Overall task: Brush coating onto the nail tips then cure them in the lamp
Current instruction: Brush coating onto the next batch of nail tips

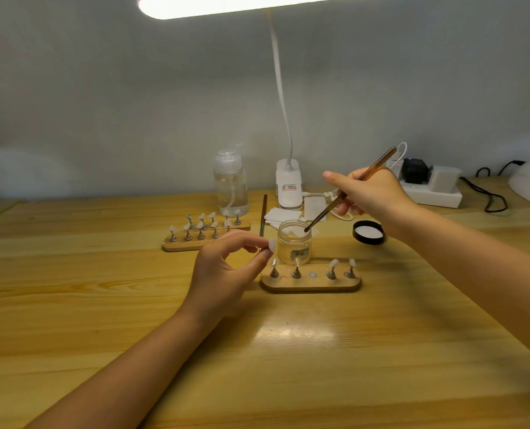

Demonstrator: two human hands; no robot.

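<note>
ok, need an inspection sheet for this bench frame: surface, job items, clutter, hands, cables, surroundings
Surface: wooden table, glossy, glare patch near the front.
Job's things: open jar with brush tip at its mouth; black lid lying off to the jar's right; near holder, four stands, middle slot bare; far holder full of nail tips; a curing lamp cannot be told.
Clutter: pump bottle, white wipes, spare brush.
Grippers: left hand pinches one nail tip; right hand holds the brush.
Cables: black cord beside the power strip; white lead by the clip lamp.
Surroundings: plain grey wall, lit lamp bar overhead.
</note>
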